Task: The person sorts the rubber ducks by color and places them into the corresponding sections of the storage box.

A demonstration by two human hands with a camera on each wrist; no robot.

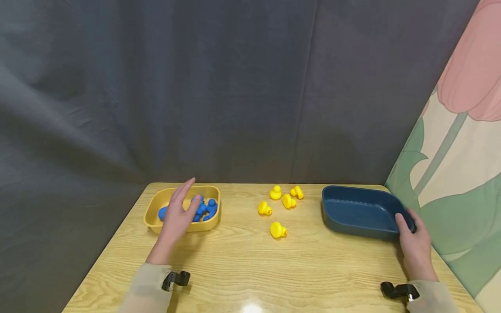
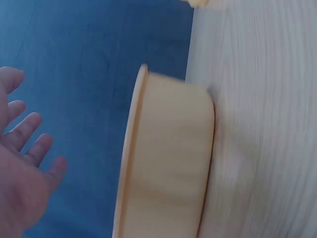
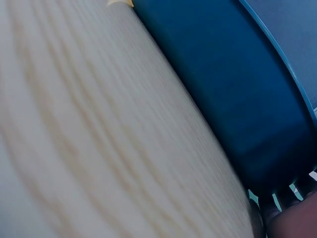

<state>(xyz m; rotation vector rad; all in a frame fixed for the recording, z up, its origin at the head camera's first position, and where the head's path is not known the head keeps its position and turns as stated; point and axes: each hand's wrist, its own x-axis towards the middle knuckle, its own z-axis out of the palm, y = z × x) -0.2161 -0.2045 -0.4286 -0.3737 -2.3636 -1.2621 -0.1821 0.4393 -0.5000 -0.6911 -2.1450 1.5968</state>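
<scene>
Left hand (image 1: 178,215) spread above yellow tray (image 1: 153,208), right hand (image 1: 415,243) on blue tray (image 1: 352,204).

Five yellow ducks (image 1: 278,230) — two trays (image 1: 362,213)

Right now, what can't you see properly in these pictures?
- Blue toys in the yellow tray: head view, left hand covers some, so no count.
- Right hand fingertips: hidden past the blue tray rim.
- Left wrist view: tray's inside hidden by its wall.
- Right wrist view: blurred; yellow ducks cut off.
</scene>
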